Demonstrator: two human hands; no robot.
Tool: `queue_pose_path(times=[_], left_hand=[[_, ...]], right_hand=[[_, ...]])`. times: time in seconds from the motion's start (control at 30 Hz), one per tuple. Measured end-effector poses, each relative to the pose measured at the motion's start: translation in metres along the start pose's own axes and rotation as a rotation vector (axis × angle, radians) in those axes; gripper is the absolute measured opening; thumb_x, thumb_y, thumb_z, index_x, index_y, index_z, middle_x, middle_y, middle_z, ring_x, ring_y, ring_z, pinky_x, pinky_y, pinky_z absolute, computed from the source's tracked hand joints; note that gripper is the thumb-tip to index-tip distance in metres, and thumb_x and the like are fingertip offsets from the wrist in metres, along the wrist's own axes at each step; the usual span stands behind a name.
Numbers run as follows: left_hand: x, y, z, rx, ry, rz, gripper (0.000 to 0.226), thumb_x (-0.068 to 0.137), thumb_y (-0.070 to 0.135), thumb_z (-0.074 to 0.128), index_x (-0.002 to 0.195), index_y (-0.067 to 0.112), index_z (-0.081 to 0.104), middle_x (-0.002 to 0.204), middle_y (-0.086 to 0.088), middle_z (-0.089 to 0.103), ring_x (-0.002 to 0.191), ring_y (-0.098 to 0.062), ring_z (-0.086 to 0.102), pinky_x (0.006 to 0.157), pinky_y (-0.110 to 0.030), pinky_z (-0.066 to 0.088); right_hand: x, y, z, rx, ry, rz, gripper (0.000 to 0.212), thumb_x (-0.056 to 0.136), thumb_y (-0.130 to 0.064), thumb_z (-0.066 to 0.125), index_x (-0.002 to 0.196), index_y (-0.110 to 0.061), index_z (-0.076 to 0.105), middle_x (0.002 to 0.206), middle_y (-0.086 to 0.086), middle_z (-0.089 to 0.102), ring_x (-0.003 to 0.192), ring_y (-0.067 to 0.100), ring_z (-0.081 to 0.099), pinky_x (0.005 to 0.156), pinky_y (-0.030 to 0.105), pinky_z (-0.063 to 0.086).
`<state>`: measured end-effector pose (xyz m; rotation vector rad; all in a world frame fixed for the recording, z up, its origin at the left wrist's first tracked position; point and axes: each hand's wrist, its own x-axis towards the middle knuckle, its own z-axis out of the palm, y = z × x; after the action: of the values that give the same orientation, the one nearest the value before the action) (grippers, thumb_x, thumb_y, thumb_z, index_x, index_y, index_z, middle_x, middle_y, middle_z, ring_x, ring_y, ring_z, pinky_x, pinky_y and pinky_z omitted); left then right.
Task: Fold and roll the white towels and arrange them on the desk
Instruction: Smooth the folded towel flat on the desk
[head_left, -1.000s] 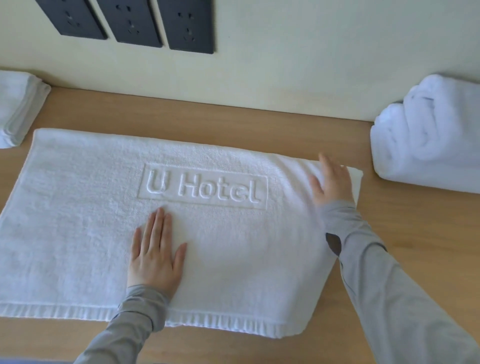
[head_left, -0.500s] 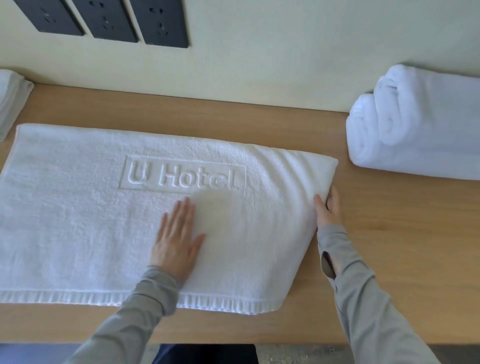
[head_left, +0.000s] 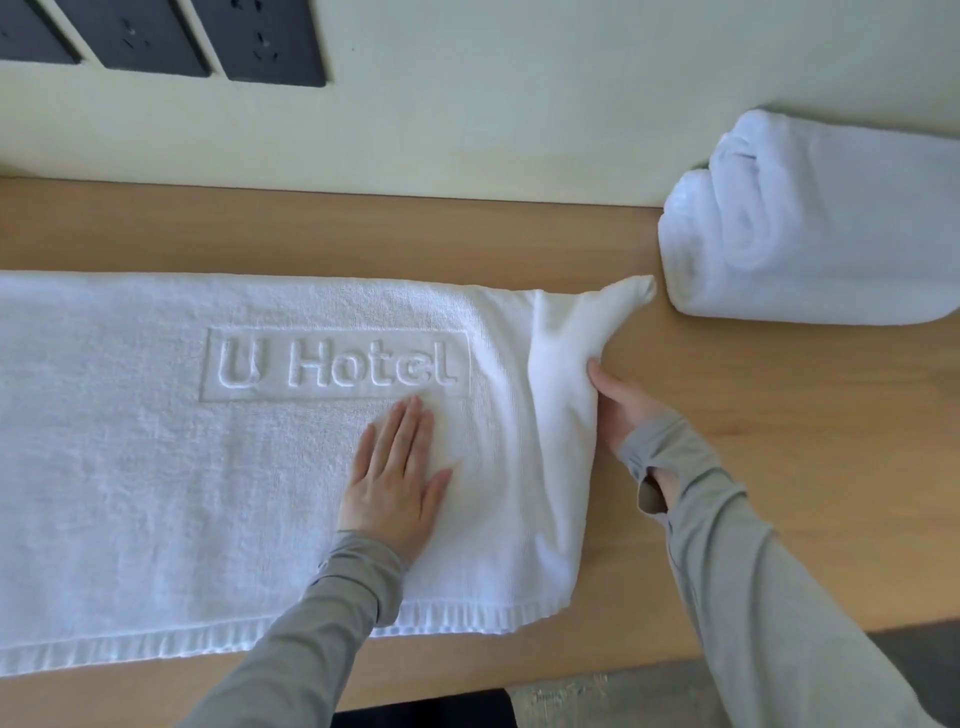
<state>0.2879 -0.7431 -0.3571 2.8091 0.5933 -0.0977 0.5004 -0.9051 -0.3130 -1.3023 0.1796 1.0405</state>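
A white towel (head_left: 156, 441) embossed "U Hotel" lies folded flat across the wooden desk (head_left: 779, 467). My left hand (head_left: 392, 480) presses flat on it, just below the lettering, fingers straight. My right hand (head_left: 621, 408) grips the towel's right edge; that edge is lifted and curled up off the desk, its far corner pointing toward the back right. My fingers are hidden under the raised cloth. A rolled white towel (head_left: 810, 228) lies at the back right against the wall.
Dark wall sockets (head_left: 260, 41) sit on the pale wall above the desk at the back left. Bare desk surface shows right of the towel and along the back. The desk's front edge runs under my forearms.
My right hand has taken hold of the towel's right edge and raised it off the desk. My left hand stays pressed on the towel. The view has shifted right, so the stack at far left is out of frame.
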Motion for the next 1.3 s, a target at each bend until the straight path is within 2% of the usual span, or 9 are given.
queue_pose_path(times=[0.27,0.43,0.63,0.73,0.87,0.97,1.03,1.13,1.3], left_hand=[[0.000,0.000,0.000,-0.018,-0.002,-0.004,0.066,0.097,0.047,0.008,0.143,0.007,0.035,0.151,-0.009,0.032,0.140,-0.023,0.026,0.115,-0.039,0.009],[0.000,0.000,-0.001,-0.041,-0.004,-0.003,0.065,0.097,0.046,0.012,0.142,0.007,0.037,0.151,-0.009,0.033,0.140,-0.023,0.027,0.116,-0.039,0.011],[0.001,0.000,-0.001,-0.045,-0.008,-0.005,0.064,0.097,0.046,0.012,0.143,0.008,0.035,0.151,-0.008,0.033,0.140,-0.022,0.027,0.117,-0.038,0.009],[0.000,0.000,-0.002,-0.041,-0.011,-0.007,0.064,0.097,0.046,0.010,0.144,0.008,0.033,0.152,-0.007,0.031,0.141,-0.022,0.024,0.117,-0.038,0.009],[0.000,-0.001,-0.002,-0.024,-0.012,0.003,0.065,0.096,0.046,0.012,0.145,0.008,0.030,0.153,-0.007,0.027,0.142,-0.023,0.022,0.117,-0.037,0.005],[0.000,-0.001,-0.002,-0.022,-0.014,0.000,0.065,0.096,0.046,0.012,0.146,0.008,0.029,0.153,-0.007,0.026,0.142,-0.022,0.021,0.117,-0.037,0.004],[-0.001,-0.001,-0.001,-0.025,-0.013,-0.002,0.066,0.096,0.047,0.009,0.145,0.007,0.029,0.153,-0.007,0.026,0.142,-0.022,0.021,0.117,-0.037,0.004],[-0.002,-0.001,-0.001,-0.022,-0.010,0.002,0.066,0.096,0.047,0.009,0.146,0.008,0.028,0.153,-0.008,0.026,0.142,-0.021,0.021,0.117,-0.039,0.008],[-0.002,0.000,0.000,-0.010,-0.018,0.001,0.065,0.096,0.046,0.011,0.146,0.008,0.028,0.154,-0.008,0.026,0.142,-0.021,0.021,0.117,-0.038,0.005]], right_hand=[[0.004,-0.007,0.026,-0.322,0.167,-0.015,0.066,0.063,-0.041,0.074,0.122,-0.020,0.053,0.119,0.001,0.063,0.108,0.020,0.060,0.096,0.038,0.047],[0.001,-0.023,0.046,-0.799,0.265,0.038,0.044,0.074,-0.056,0.066,0.105,-0.027,0.053,0.088,-0.014,0.059,0.084,0.008,0.056,0.078,0.026,0.042],[-0.019,-0.055,0.028,-1.286,0.651,0.078,0.070,0.073,-0.059,0.065,0.118,-0.007,0.052,0.115,0.010,0.056,0.102,0.031,0.055,0.076,0.033,0.038],[-0.031,-0.052,0.005,-1.352,0.766,0.127,0.067,0.072,-0.061,0.064,0.113,-0.009,0.056,0.108,0.008,0.057,0.084,0.028,0.052,0.071,0.032,0.039],[-0.052,-0.004,-0.028,-0.824,0.515,0.040,0.046,0.072,-0.050,0.071,0.103,-0.019,0.058,0.109,0.006,0.066,0.077,0.010,0.060,0.067,0.024,0.046],[-0.070,0.019,-0.048,-0.480,0.448,-0.036,0.080,0.046,-0.056,0.084,0.111,-0.019,0.055,0.119,0.010,0.062,0.098,0.023,0.063,0.082,0.041,0.052],[-0.080,0.030,-0.055,-0.546,0.346,-0.031,0.091,0.050,-0.045,0.088,0.128,-0.026,0.045,0.126,-0.004,0.056,0.111,0.018,0.057,0.091,0.040,0.051],[-0.090,0.034,-0.052,-0.852,0.190,0.010,0.077,0.071,-0.025,0.080,0.125,-0.050,0.033,0.114,-0.036,0.046,0.103,-0.009,0.049,0.082,0.010,0.044],[-0.085,-0.004,-0.036,-1.010,0.214,-0.039,0.068,0.081,-0.012,0.070,0.137,-0.023,0.032,0.110,-0.019,0.047,0.108,0.009,0.042,0.086,0.016,0.036]])
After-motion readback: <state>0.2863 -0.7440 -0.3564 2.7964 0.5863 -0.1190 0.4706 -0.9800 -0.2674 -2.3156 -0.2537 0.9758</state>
